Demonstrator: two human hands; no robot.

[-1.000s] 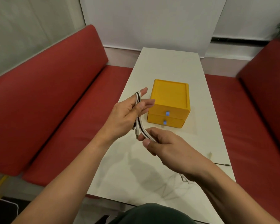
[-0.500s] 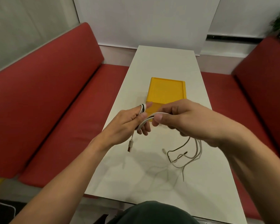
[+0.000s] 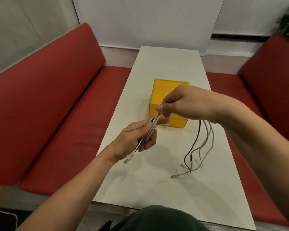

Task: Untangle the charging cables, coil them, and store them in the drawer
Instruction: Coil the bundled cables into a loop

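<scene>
Works between red benches at a white counter, with a yellow box, seemingly closed, just beyond the hands. Grips with the left hand, fingers curled, a folded bundle of white and black cables, with a plug poking out below. Pinches the same strands just above with the right hand, fingers closed on them, and lets loose tails hang down to the counter. Looks mid-coil, with the colours apparently not yet separated. Calls next for another loop laid into the left grip, slack fed without snagging the tails; after that, for a drawer pulled open.
</scene>
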